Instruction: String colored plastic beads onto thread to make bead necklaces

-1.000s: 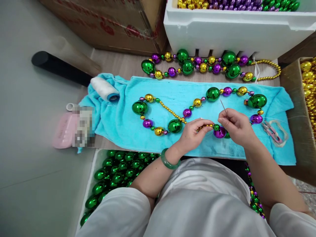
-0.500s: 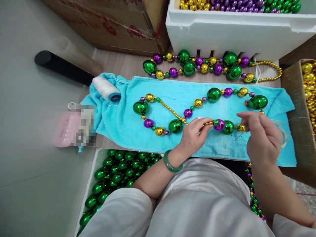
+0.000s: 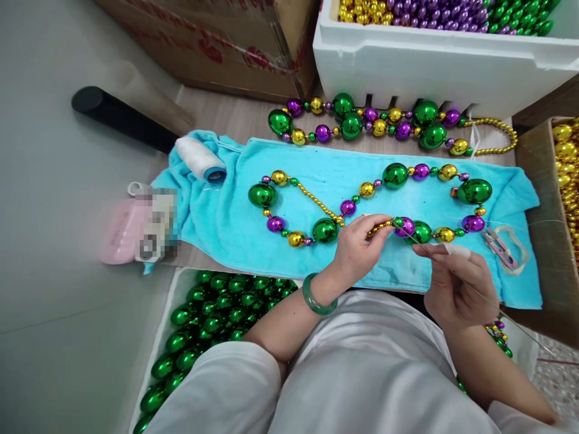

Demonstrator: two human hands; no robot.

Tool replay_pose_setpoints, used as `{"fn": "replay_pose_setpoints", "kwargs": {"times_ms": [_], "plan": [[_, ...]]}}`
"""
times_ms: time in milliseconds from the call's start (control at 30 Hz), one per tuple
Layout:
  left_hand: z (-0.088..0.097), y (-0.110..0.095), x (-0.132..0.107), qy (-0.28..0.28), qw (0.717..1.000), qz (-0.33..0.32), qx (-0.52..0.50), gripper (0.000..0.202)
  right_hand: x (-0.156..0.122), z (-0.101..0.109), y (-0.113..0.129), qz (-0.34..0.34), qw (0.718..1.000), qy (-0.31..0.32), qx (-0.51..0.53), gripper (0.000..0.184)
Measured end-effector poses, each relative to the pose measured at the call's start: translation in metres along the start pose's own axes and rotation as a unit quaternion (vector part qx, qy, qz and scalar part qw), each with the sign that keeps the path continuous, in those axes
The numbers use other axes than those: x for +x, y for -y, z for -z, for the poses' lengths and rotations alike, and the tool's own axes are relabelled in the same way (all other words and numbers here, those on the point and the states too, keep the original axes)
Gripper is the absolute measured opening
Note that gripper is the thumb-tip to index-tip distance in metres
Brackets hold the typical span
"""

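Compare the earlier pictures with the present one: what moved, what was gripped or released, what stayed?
The right hand swung right, then drew back toward the body, keeping the needle pinched, its tip now by the left hand. That hand stayed pinching the necklace; towel, spool, scissors unmoved.

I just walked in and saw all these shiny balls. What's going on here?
A person is stringing a bead necklace laid on a blue towel. The left hand pinches the strand at its small gold beads. The right hand holds a thin needle, its tip at those beads. A second necklace lies behind the towel.
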State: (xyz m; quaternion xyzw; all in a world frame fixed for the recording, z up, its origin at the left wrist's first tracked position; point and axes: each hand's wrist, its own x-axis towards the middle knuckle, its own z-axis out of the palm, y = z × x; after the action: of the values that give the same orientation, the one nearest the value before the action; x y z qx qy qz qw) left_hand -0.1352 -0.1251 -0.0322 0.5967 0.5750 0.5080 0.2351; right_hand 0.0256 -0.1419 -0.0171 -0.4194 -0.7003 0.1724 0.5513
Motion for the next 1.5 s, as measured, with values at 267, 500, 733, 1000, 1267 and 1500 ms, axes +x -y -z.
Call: {"fn": "replay_pose_setpoints", "kwargs": {"times_ms": [267,500,733,1000,1267,1500], "plan": [[0.001,0.004,-0.002,-0.001,1.000,0.022,0.006,0.012,0.020,0.020,0.021,-0.173,0.975,0.058,0.128,0.068],[-0.002,0.009,-0.001,-0.010,0.998,0.052,-0.020,0.014,0.018,0.020,0.015,-0.329,0.863,0.181,0.337,0.019],[-0.001,0.009,0.000,-0.018,0.998,0.058,-0.006,0.013,0.011,0.006,0.015,-0.363,0.873,0.181,0.271,0.041],[-0.002,0.007,-0.001,-0.029,0.999,0.019,0.029,0.012,0.003,0.004,0.018,-0.377,0.887,0.232,0.135,0.039],[-0.002,0.008,-0.002,-0.031,0.999,0.009,0.042,0.013,0.003,-0.001,0.016,-0.396,0.878,0.230,0.140,0.041],[-0.002,0.009,-0.003,-0.032,0.998,-0.004,0.055,0.013,0.005,-0.002,0.016,-0.405,0.874,0.230,0.139,0.042]]}}
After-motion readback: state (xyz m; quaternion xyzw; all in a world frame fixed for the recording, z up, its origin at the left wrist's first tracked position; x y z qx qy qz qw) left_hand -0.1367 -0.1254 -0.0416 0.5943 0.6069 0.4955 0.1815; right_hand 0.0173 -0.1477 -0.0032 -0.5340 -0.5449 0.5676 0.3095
